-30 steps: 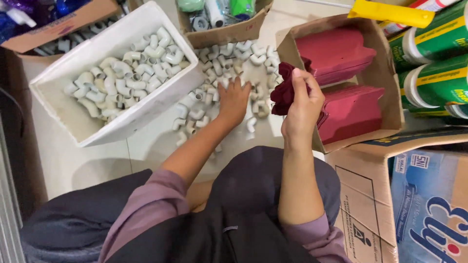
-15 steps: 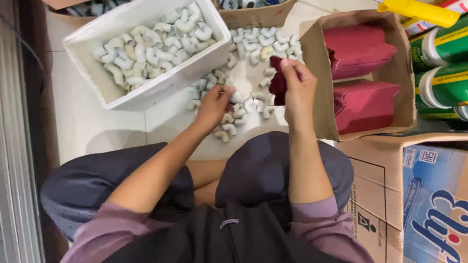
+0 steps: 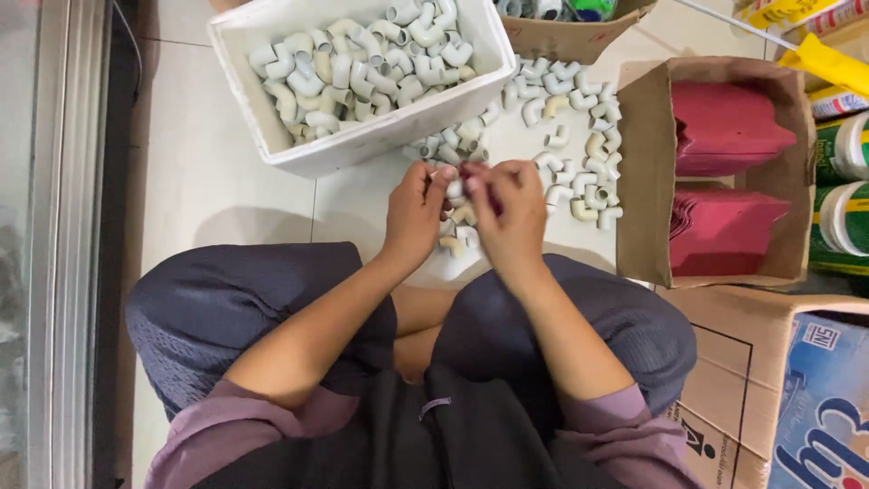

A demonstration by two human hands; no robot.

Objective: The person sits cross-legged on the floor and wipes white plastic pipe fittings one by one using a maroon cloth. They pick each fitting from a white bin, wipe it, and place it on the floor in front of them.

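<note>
I sit cross-legged on a pale tiled floor. My left hand [image 3: 415,210] and my right hand [image 3: 509,210] meet in front of my knees. Between their fingertips is a white pipe elbow [image 3: 455,187], and a bit of dark red material shows at my right fingers. Loose white pipe elbows [image 3: 568,145] lie scattered on the floor just beyond my hands. More elbows fill a white foam box [image 3: 362,145] at the upper left.
A cardboard box [image 3: 641,181] holding stacks of dark red bags [image 3: 724,127] stands at the right. Green-and-white cans [image 3: 844,181] lie beyond it. A printed carton [image 3: 797,398] sits at the lower right. A metal door track [image 3: 72,244] runs along the left.
My left hand picked an elbow from the floor pile and drew back. My right hand, holding the dark red piece, came down to meet it. The view shifted so that the boxes sit further right.
</note>
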